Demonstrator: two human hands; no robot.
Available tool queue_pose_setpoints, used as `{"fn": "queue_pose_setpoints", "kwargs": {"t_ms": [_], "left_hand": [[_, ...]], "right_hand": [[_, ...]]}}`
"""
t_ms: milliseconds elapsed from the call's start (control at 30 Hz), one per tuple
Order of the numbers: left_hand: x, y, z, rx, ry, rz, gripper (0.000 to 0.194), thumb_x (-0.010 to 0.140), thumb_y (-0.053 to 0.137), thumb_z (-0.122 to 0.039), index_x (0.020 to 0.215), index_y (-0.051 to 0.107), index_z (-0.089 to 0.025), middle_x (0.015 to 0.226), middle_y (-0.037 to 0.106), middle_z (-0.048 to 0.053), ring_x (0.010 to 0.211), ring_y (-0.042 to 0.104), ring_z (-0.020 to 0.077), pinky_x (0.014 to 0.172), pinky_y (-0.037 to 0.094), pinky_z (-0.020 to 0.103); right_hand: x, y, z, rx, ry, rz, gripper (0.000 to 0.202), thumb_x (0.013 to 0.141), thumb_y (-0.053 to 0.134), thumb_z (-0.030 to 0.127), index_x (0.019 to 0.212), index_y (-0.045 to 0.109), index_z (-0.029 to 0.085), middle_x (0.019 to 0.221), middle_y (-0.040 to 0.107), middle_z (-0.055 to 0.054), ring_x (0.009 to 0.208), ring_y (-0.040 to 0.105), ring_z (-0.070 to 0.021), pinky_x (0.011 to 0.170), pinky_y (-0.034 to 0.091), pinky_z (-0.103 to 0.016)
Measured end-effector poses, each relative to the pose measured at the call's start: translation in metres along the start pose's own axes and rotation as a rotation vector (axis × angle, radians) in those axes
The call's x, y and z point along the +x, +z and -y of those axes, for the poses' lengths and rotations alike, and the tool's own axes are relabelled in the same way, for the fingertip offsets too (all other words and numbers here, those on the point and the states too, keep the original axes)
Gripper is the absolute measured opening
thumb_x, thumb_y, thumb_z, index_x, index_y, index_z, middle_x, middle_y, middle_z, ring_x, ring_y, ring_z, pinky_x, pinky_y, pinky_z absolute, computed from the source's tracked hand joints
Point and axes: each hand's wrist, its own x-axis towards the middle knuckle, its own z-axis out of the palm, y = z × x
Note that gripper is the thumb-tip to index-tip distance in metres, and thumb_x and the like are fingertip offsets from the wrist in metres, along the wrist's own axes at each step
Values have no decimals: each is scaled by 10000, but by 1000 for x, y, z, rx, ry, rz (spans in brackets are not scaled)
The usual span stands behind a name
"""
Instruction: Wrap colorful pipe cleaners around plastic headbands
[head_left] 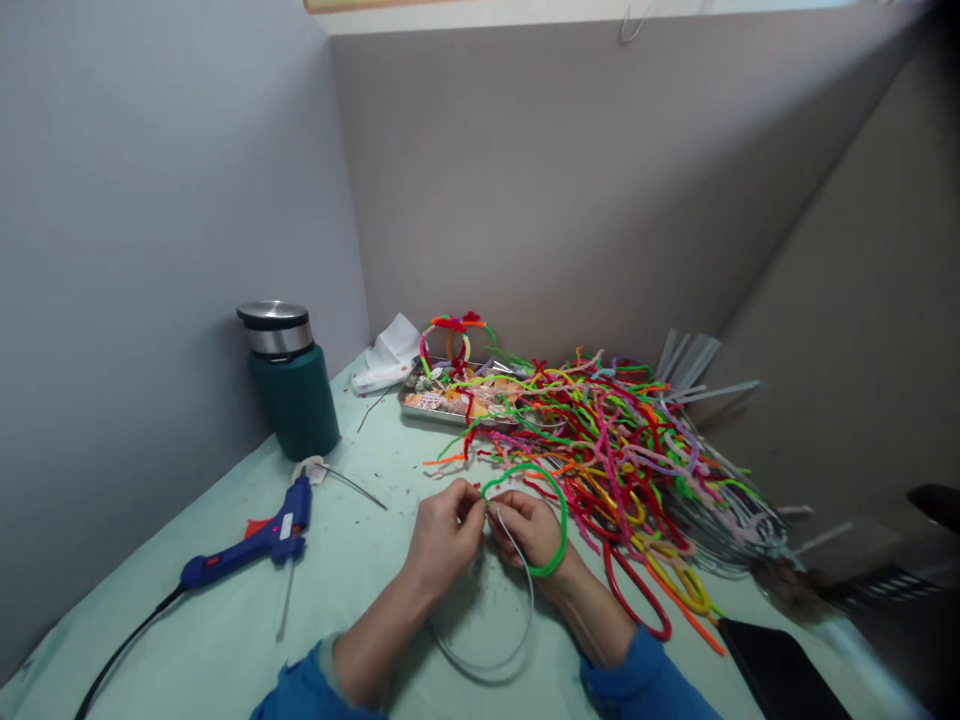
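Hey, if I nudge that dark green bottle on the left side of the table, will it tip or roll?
The bottle stands upright and looks taller than wide, so a push near its lid might tip it. Its rounded side would probably let it roll once down. I can't see inside, so its weight is uncertain.

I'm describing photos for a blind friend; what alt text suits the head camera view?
A person's left hand and right hand hold a green fuzzy strip and a curved grey band over a pale table. To the right lies a tangle of multicoloured fuzzy strips; to the left are a blue glue gun and a teal bottle.
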Motion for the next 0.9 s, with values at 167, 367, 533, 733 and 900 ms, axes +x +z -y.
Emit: {"fn": "queue_pose_setpoints", "kwargs": {"t_ms": [167,367,533,733,900], "left_hand": [[-4,-1,-4,113,114,-7,150,806,461,-221,688,534,-167,615,558,-6,558,494,107,552,349,210],[-2,-1,-3,81,71,-19,148,796,479,-228,687,555,-165,625,569,-4,578,503,111,566,352,210],[4,1,7,-71,-16,3,106,769,517,-243,723,575,-167,662,599,-9,595,527,109,564,373,199],[4,1,10,-155,-22,29,85,762,527,-231,743,571,-161,691,597,0,616,529,115,574,387,208],[5,0,9,-167,-4,44,43,749,526,-192,730,551,-163,692,581,-4,639,527,120,598,396,218]], "right_hand": [[1,0,1,23,18,-17,214,665,658,329,643,531,158,392,408,96,300,290,-27,277,227,-142],[-1,-1,3,16,46,15,256,683,661,382,657,526,166,400,418,95,305,315,-32,286,246,-141],[-1,-4,5,27,22,44,297,644,714,401,731,574,153,486,501,69,326,360,-32,285,273,-141],[-3,-6,7,10,-17,75,229,662,703,338,749,595,156,571,529,53,375,415,-40,309,336,-148],[-4,-3,8,3,-10,52,236,670,683,353,764,586,159,452,467,80,334,374,-40,297,302,-141]]}}
